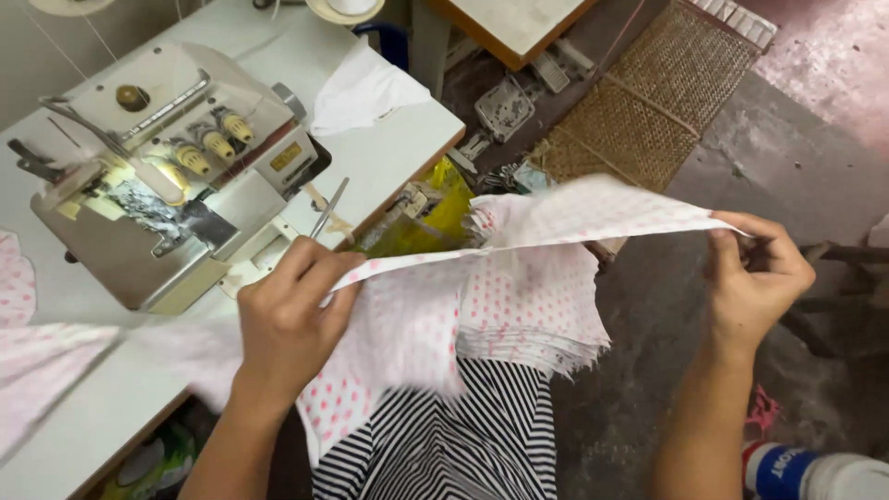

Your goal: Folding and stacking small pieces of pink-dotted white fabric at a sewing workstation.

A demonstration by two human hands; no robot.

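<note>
A strip of white fabric with pink dots (556,227) stretches between the two hands, above a stack of cut pieces (528,315) of the same cloth on the person's lap. The left hand (292,319) pinches its near-left end at the bench (389,153) edge; the right hand (755,278) pinches the far-right end out over the floor. A sewing machine (167,176) stands on the bench, left of the left hand.
</note>
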